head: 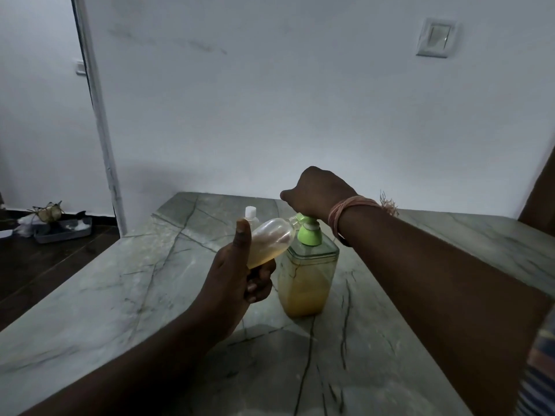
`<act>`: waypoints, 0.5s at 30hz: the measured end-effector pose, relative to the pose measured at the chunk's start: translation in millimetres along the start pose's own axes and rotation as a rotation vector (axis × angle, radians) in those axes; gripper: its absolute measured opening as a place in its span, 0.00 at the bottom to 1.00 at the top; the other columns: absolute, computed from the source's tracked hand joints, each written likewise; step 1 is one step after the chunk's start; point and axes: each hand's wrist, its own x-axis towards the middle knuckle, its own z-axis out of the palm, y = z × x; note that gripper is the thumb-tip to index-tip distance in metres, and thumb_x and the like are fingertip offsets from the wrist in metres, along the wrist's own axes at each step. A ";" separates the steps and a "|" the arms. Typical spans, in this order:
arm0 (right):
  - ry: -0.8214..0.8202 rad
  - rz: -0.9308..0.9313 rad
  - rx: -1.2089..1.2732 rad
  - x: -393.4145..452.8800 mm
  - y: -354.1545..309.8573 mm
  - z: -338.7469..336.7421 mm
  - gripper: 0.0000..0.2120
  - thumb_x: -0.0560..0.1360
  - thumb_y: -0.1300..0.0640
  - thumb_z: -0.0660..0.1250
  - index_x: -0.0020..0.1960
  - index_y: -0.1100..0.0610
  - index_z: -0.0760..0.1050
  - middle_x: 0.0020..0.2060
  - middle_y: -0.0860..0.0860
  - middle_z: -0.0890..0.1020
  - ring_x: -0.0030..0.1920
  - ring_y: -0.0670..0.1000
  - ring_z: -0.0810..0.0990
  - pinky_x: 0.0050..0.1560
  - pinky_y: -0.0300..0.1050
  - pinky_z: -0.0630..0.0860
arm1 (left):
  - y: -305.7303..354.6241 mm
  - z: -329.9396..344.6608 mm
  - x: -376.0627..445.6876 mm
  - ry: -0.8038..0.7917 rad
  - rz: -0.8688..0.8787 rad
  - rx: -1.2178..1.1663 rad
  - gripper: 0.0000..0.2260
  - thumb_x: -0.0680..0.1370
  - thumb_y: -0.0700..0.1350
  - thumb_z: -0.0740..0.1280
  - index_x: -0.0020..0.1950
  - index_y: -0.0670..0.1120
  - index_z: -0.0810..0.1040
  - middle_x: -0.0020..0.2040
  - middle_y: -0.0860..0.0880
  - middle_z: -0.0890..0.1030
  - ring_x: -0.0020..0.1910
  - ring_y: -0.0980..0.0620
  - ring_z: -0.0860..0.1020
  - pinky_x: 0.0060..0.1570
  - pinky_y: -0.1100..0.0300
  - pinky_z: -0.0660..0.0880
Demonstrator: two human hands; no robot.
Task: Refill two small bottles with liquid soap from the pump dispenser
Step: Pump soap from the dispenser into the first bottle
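A small clear bottle [270, 239] is held tilted almost on its side above the table, its open mouth pointing right and meeting the green spout of the pump dispenser [307, 265]. Amber liquid soap pools in the bottle's lower, nearer part; the upper part looks clear. The left hand [240, 277] grips the bottle's base end, fingers curled round its underside and the thumb stretched up along its near side. The dispenser stands upright on the marble table [150, 295], a square clear body about half full of the same amber soap, with a green collar and pump head. The right hand [318, 193] sits on top of that pump head, its fingers bent down over it; from behind I cannot tell how tightly they wrap it. A bundle of pinkish thread [348, 210] is tied round the right wrist. Just behind the tilted bottle, farther away, a second small bottle [251, 214] stands upright with a white cap on. On the dark floor at far left lies a grey tray [64, 232] with clutter around it. On the white wall at upper right is a light switch [437, 39].
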 end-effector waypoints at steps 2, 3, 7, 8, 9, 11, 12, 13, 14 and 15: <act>0.008 -0.003 -0.005 2.2 -0.4 0.4 0.13 0.72 0.49 0.66 0.34 0.55 0.71 0.32 0.51 0.77 0.34 0.53 0.77 0.32 0.43 0.67 | -0.1 -1.3 0.3 -0.007 -0.004 -0.004 0.36 0.73 0.71 0.64 0.63 0.41 0.78 0.32 0.47 0.72 0.25 0.56 0.64 0.24 0.64 0.65; 0.025 0.000 0.017 3.4 1.0 2.2 0.13 0.72 0.49 0.66 0.33 0.55 0.70 0.31 0.51 0.77 0.34 0.53 0.77 0.32 0.43 0.67 | -0.1 -2.0 0.9 -0.007 -0.004 -0.005 0.36 0.73 0.72 0.65 0.64 0.41 0.78 0.32 0.47 0.73 0.25 0.56 0.64 0.24 0.64 0.65; 0.027 0.042 0.075 2.6 4.4 11.0 0.12 0.71 0.49 0.67 0.33 0.55 0.72 0.32 0.52 0.78 0.36 0.56 0.78 0.34 0.43 0.68 | -1.2 -3.6 1.8 -0.001 0.001 -0.010 0.35 0.73 0.71 0.65 0.60 0.42 0.81 0.32 0.47 0.72 0.25 0.56 0.63 0.24 0.64 0.64; 0.035 0.036 0.060 1.8 4.8 11.0 0.13 0.71 0.49 0.67 0.33 0.55 0.71 0.32 0.52 0.77 0.36 0.55 0.78 0.34 0.43 0.68 | -1.1 -2.9 2.0 0.001 0.000 -0.004 0.32 0.74 0.71 0.65 0.58 0.44 0.83 0.32 0.47 0.72 0.25 0.56 0.63 0.24 0.64 0.64; 0.050 0.027 0.047 0.9 4.9 9.5 0.14 0.71 0.49 0.67 0.33 0.55 0.70 0.31 0.52 0.77 0.35 0.55 0.77 0.33 0.43 0.68 | -0.2 -1.7 2.1 0.002 0.002 0.008 0.29 0.74 0.70 0.64 0.55 0.46 0.84 0.32 0.47 0.72 0.24 0.56 0.63 0.24 0.63 0.64; 0.048 0.011 0.033 0.1 3.4 5.8 0.14 0.72 0.48 0.67 0.34 0.55 0.71 0.32 0.52 0.77 0.35 0.54 0.77 0.34 0.43 0.68 | 1.8 0.9 0.8 0.010 0.000 0.021 0.29 0.75 0.70 0.63 0.56 0.46 0.84 0.32 0.47 0.72 0.24 0.56 0.63 0.24 0.63 0.63; 0.027 0.000 0.021 0.7 2.0 3.5 0.14 0.72 0.47 0.67 0.35 0.55 0.71 0.32 0.52 0.77 0.36 0.54 0.78 0.34 0.44 0.69 | 2.6 1.6 0.3 0.012 -0.003 0.018 0.31 0.74 0.70 0.64 0.59 0.44 0.82 0.32 0.47 0.72 0.24 0.56 0.63 0.24 0.63 0.64; -0.002 -0.006 0.005 1.4 0.8 1.3 0.13 0.72 0.47 0.67 0.35 0.55 0.71 0.33 0.52 0.78 0.37 0.54 0.79 0.35 0.43 0.69 | 2.7 1.6 -0.4 0.014 -0.010 0.013 0.35 0.73 0.71 0.65 0.62 0.42 0.80 0.32 0.47 0.72 0.24 0.56 0.64 0.24 0.63 0.64; -0.022 -0.007 -0.004 2.1 0.1 0.1 0.13 0.72 0.48 0.67 0.35 0.55 0.72 0.34 0.52 0.79 0.37 0.54 0.79 0.35 0.43 0.70 | 2.2 1.0 -0.8 0.013 -0.014 0.010 0.37 0.72 0.72 0.66 0.65 0.41 0.78 0.32 0.47 0.72 0.24 0.56 0.64 0.24 0.63 0.65; -0.027 -0.006 0.003 3.3 0.1 0.0 0.12 0.72 0.48 0.67 0.36 0.56 0.74 0.35 0.52 0.80 0.38 0.54 0.80 0.35 0.44 0.71 | 1.6 0.2 -0.6 0.009 -0.011 0.008 0.39 0.71 0.72 0.67 0.65 0.40 0.77 0.32 0.47 0.72 0.24 0.57 0.64 0.24 0.63 0.65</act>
